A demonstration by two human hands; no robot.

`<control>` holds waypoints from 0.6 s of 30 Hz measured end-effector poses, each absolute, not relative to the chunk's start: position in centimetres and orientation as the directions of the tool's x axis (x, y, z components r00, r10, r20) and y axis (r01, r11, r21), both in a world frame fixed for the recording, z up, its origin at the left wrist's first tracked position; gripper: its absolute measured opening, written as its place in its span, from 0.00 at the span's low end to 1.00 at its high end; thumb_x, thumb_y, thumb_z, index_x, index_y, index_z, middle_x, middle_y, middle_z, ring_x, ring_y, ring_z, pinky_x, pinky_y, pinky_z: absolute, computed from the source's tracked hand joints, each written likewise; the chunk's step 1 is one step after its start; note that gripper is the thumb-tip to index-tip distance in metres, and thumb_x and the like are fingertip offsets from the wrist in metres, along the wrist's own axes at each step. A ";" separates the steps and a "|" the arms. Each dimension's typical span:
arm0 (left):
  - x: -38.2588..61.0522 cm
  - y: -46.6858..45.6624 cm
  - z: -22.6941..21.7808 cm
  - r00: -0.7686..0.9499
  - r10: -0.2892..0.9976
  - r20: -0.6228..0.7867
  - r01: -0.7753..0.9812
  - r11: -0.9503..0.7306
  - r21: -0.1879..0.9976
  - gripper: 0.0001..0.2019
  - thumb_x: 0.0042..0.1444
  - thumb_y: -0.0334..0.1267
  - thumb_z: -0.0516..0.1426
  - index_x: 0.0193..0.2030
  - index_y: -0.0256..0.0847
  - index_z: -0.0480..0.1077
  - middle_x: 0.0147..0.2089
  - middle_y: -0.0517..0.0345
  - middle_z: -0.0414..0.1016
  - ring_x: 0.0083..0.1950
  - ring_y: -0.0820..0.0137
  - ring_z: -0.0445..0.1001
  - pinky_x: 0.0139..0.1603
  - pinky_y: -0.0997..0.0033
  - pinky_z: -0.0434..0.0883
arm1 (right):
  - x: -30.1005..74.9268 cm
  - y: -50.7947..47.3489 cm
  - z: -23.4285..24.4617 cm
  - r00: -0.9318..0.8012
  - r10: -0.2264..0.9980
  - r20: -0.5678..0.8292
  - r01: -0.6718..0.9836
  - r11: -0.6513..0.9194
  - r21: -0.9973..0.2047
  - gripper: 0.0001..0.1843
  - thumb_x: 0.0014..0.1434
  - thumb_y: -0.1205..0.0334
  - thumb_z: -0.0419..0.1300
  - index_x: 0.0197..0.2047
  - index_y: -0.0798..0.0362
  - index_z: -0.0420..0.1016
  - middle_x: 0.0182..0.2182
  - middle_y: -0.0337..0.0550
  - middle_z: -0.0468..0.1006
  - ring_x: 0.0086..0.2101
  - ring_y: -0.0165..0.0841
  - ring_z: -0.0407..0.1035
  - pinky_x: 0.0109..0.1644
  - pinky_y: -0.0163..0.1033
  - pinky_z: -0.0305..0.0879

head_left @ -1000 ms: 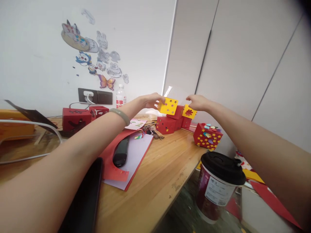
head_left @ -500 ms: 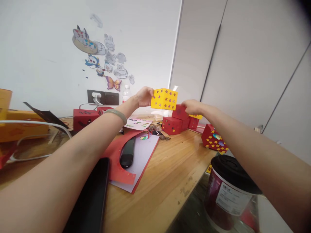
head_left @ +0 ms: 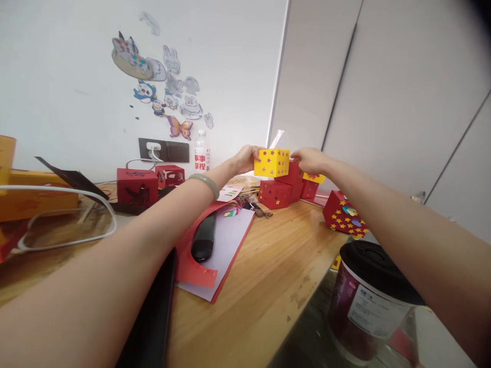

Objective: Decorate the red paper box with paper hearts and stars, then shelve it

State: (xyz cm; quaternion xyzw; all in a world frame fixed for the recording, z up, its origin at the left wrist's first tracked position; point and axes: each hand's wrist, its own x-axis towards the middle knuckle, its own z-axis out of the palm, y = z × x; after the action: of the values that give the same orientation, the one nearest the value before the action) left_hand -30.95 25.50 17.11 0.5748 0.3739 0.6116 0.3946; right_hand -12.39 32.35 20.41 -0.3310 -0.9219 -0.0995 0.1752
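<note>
My left hand (head_left: 246, 159) is closed on the left side of a small yellow box (head_left: 271, 163) with shiny stars, held up at the far end of the desk. Something white sticks up behind that box's top edge. Close to its right side is my right hand (head_left: 310, 160), fingers curled, by the top of a red box (head_left: 293, 174); whether it grips anything is hidden. Just below the yellow box, a red box with small stars (head_left: 274, 194) stands on the desk. Another yellow box (head_left: 313, 178) shows partly under my right hand.
Along the wall are a bottle (head_left: 202, 153) and cut-out red boxes (head_left: 137, 186). A black handset-like object (head_left: 203, 237) lies on paper. To the right are a star-covered red box (head_left: 343, 214) and a lidded tub (head_left: 368, 306). A white cable (head_left: 88, 195) loops at left.
My left hand has moved right with the yellow box, bringing it in front of the stacked red boxes. My right hand has shifted slightly right and up. The view has moved a little.
</note>
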 end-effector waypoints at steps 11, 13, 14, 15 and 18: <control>-29.0 26.9 15.2 -0.194 0.899 0.392 0.126 -0.373 0.919 0.20 0.25 0.26 0.46 0.32 0.36 0.63 0.26 0.59 0.66 0.31 0.68 0.68 0.37 0.67 0.65 | -11.8 33.4 21.8 -0.640 0.537 0.549 0.610 0.790 -0.061 0.21 0.53 0.75 0.51 0.49 0.58 0.71 0.42 0.46 0.74 0.46 0.41 0.66 0.49 0.44 0.64; -29.6 27.1 15.2 -0.264 0.883 0.388 0.167 -0.355 0.920 0.21 0.27 0.26 0.47 0.35 0.38 0.61 0.27 0.59 0.65 0.33 0.67 0.68 0.39 0.66 0.65 | -11.4 33.6 22.1 -0.636 0.529 0.562 0.614 0.788 -0.048 0.20 0.53 0.76 0.51 0.48 0.58 0.72 0.42 0.47 0.74 0.46 0.41 0.66 0.49 0.44 0.63; -29.8 27.1 15.2 -0.295 0.873 0.387 0.187 -0.345 0.920 0.21 0.29 0.26 0.47 0.36 0.38 0.60 0.27 0.59 0.65 0.35 0.67 0.68 0.40 0.64 0.65 | -11.3 33.7 22.2 -0.635 0.528 0.564 0.619 0.785 -0.037 0.20 0.53 0.77 0.51 0.48 0.59 0.72 0.41 0.47 0.74 0.46 0.41 0.66 0.49 0.44 0.63; -30.1 27.1 15.2 -0.324 0.862 0.388 0.207 -0.336 0.919 0.21 0.30 0.27 0.48 0.37 0.39 0.60 0.29 0.58 0.66 0.37 0.65 0.68 0.41 0.62 0.64 | -11.1 33.8 22.3 -0.635 0.528 0.564 0.625 0.780 -0.026 0.20 0.52 0.77 0.51 0.48 0.60 0.72 0.41 0.48 0.74 0.46 0.41 0.67 0.49 0.44 0.63; -30.6 26.7 15.7 -0.406 0.811 0.420 0.269 -0.334 0.904 0.17 0.36 0.30 0.49 0.38 0.40 0.58 0.36 0.53 0.68 0.45 0.62 0.67 0.46 0.59 0.63 | -10.9 34.0 22.4 -0.641 0.545 0.540 0.647 0.763 -0.003 0.18 0.51 0.76 0.53 0.45 0.59 0.74 0.40 0.49 0.75 0.45 0.43 0.67 0.48 0.46 0.64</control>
State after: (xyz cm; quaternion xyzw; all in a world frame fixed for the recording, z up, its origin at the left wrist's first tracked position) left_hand -30.64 26.74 15.67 0.5024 0.5374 0.6438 0.2107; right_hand -10.85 33.99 22.37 -0.3309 -0.9007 -0.0956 0.2648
